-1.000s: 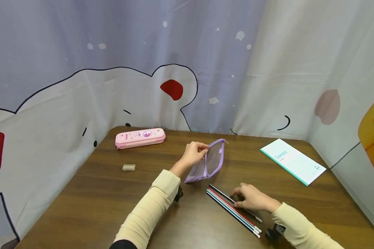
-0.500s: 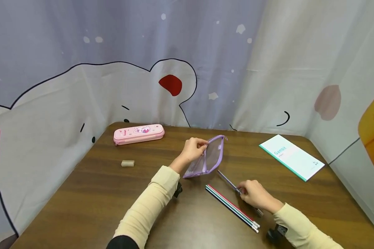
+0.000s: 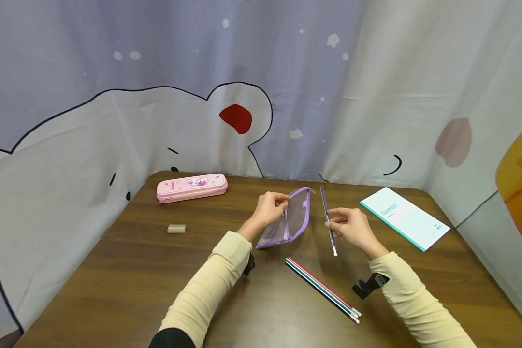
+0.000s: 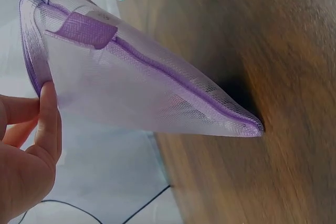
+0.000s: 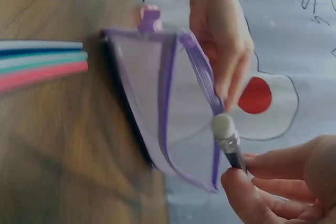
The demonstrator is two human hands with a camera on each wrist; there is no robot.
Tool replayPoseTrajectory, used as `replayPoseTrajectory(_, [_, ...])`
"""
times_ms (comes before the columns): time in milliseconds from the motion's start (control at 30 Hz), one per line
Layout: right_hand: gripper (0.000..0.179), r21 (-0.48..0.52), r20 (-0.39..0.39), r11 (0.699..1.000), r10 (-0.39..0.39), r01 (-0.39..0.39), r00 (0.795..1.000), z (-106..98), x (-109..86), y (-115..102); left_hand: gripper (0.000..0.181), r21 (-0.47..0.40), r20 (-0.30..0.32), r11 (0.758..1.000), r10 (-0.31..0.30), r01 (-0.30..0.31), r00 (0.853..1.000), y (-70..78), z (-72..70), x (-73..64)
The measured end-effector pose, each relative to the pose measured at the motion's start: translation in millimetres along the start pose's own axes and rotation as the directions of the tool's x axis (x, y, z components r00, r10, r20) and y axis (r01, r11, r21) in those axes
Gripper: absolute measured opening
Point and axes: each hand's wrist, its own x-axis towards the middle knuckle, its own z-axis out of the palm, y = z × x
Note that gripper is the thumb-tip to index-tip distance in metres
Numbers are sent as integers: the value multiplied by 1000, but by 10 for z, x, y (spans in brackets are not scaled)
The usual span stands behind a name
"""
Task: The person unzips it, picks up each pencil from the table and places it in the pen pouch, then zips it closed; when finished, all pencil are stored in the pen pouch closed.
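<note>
A see-through mesh pouch [image 3: 275, 234] with purple edging stands tilted on the table, its mouth spread apart. My left hand [image 3: 267, 210] pinches the pouch's upper rim between thumb and fingers, as the left wrist view also shows. To the right of the pouch, my right hand [image 3: 350, 227] pinches a dark pencil [image 3: 325, 203] around its middle, raised off the table. The pencil's white eraser [image 5: 223, 125] end points down toward me in the head view. Several pencils [image 3: 322, 290] in black, green and red lie side by side on the table below the pouch.
At the back left lies a pink pencil case [image 3: 192, 188] with a rabbit print. A small pale eraser-like block [image 3: 176, 228] sits nearer on the left. A white and green booklet [image 3: 404, 218] is at the right. A printed curtain [image 3: 309, 96] hangs behind the table.
My right hand has picked up the dark pencil from beside the others, lifted it toward the pouch and turned it more upright. My left hand still holds the pouch rim.
</note>
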Motion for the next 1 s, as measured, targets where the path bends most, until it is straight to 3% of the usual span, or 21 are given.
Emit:
replayPoseTrajectory(100, [36, 87, 35, 995, 46, -49, 998, 146, 106, -45, 19, 13, -28, 1000, 16, -15, 999, 2, 27, -2])
replayPoseTrajectory(233, [36, 221, 103, 963, 135, -155, 985, 304, 250, -58, 20, 0, -24, 1000, 26, -26, 999, 14, 60, -9])
replayPoseTrajectory(433, [37, 302, 94, 920, 231, -249, 968, 467, 440, -39, 21, -19, 17, 1000, 16, -16, 1000, 26, 101, -11])
replayPoseTrajectory(567, [34, 238, 24, 941, 244, -242, 970, 582, 504, -68, 22, -23, 50, 999, 31, -29, 998, 40, 127, -9])
replayPoseTrajectory(767, [24, 50, -61, 986, 159, -156, 985, 739, 541, -122, 21, -11, 43, 999, 45, -44, 998, 74, 131, -23])
replayPoseTrajectory(1000, [19, -64, -75, 997, 40, -45, 996, 625, 405, -109, 21, -14, 41, 1000, 27, -27, 999, 57, 110, -41])
